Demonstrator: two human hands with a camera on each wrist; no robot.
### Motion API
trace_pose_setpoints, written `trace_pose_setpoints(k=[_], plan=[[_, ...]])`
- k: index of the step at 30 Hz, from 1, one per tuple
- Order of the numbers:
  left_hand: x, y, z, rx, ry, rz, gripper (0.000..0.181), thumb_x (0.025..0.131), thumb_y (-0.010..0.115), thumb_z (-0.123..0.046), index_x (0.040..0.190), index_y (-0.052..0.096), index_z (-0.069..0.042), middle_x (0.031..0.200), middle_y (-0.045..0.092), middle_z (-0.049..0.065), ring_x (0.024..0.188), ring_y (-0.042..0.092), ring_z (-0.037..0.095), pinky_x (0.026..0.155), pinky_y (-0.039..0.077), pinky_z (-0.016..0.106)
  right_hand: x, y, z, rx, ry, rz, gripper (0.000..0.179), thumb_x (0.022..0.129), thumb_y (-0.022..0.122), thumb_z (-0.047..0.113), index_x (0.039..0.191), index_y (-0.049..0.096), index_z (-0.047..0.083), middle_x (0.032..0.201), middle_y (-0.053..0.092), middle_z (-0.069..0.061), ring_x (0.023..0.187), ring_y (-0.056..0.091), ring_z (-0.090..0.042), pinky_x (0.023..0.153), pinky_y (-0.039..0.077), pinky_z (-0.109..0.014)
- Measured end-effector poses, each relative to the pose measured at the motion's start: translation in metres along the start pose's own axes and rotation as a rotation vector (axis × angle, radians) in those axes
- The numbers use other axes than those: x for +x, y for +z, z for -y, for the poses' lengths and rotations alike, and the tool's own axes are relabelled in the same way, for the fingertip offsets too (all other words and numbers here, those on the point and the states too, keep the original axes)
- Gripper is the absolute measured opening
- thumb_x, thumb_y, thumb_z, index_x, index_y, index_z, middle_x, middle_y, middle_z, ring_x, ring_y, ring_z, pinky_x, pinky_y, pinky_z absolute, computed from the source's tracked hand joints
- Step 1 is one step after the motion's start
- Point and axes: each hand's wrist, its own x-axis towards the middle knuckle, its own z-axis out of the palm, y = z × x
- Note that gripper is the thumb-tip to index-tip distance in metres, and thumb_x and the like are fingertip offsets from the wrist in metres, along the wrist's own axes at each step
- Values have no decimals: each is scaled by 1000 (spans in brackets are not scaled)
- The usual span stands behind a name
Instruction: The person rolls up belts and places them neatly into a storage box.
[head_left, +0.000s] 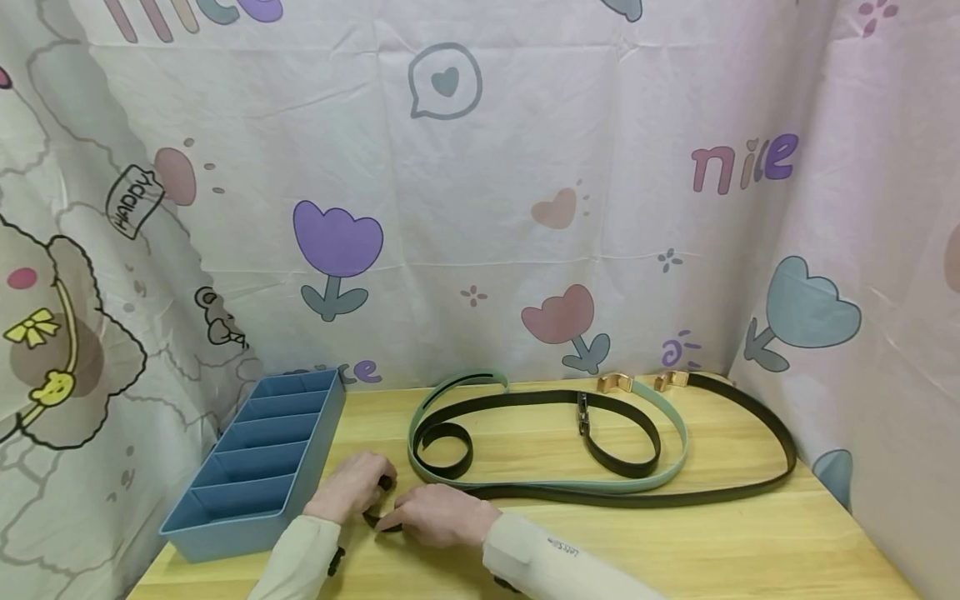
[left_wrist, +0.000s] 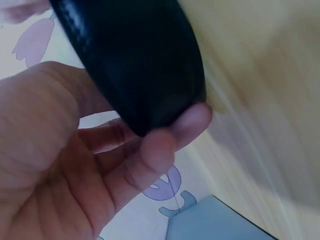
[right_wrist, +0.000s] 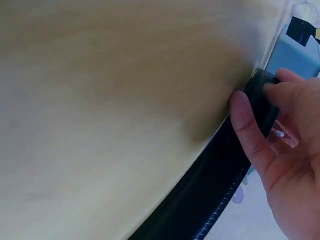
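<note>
A black belt [head_left: 637,500] with a gold buckle [head_left: 672,380] lies on edge along the table, and its free end reaches both hands. My left hand [head_left: 356,486] holds that end; in the left wrist view the fingertips [left_wrist: 159,147] are at the belt's tip [left_wrist: 150,95]. Just to the right, my right hand [head_left: 444,512] grips the same strap, with thumb and fingers around the black leather [right_wrist: 200,185] in the right wrist view. Between the hands the strap bends in a small curve [head_left: 384,522], partly covered by the fingers.
A blue divided box [head_left: 300,500] stands left of the hands on the wooden table [head_left: 675,550]. Behind the hands lie a green belt [head_left: 679,417] with a gold buckle [head_left: 617,382] and another black belt [head_left: 510,401] with a dark buckle [head_left: 582,414]. A printed curtain [head_left: 480,208] hangs behind.
</note>
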Motion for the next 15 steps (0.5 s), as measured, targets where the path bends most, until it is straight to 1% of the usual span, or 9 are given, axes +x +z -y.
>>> trace_pose_setpoints(k=[3, 7, 11, 14, 15], plan=[[0, 0, 4, -6, 6, -13, 30, 64, 61, 15, 59, 54, -14, 62, 43, -7, 59, 38, 11, 54, 28, 25, -1, 0, -2, 39, 23, -3, 35, 97, 61, 17, 127, 65, 35, 96, 66, 16, 85, 59, 6, 75, 43, -6], [-2, -1, 9, 8, 12, -37, 31, 66, 60, 15, 59, 54, -15, 63, 44, -8, 60, 40, 10, 55, 31, 24, -3, -1, -5, 71, 60, 8, 37, 97, 60, 14, 125, 65, 37, 94, 66, 16, 84, 58, 6, 75, 43, -6], [-3, -2, 12, 12, 9, -51, 30, 69, 62, 14, 63, 60, -15, 66, 51, -8, 61, 43, 9, 56, 36, 24, -1, -1, -6, 76, 56, 10, 40, 95, 61, 9, 124, 65, 37, 95, 67, 17, 85, 59, 6, 75, 42, -6], [-2, -3, 13, 9, 23, -48, 31, 67, 60, 16, 65, 63, -15, 67, 56, -8, 62, 45, 9, 56, 38, 25, -1, -2, -8, 92, 44, 13, 44, 93, 62, 4, 123, 66, 36, 101, 68, 18, 89, 60, 7, 78, 42, -5], [-2, -3, 13, 10, 34, -50, 32, 66, 60, 16, 65, 65, -15, 69, 59, -7, 63, 48, 9, 57, 41, 25, -1, -2, -9, 96, 40, 12, 45, 92, 62, 2, 123, 66, 35, 103, 69, 18, 91, 60, 7, 78, 42, -5]])
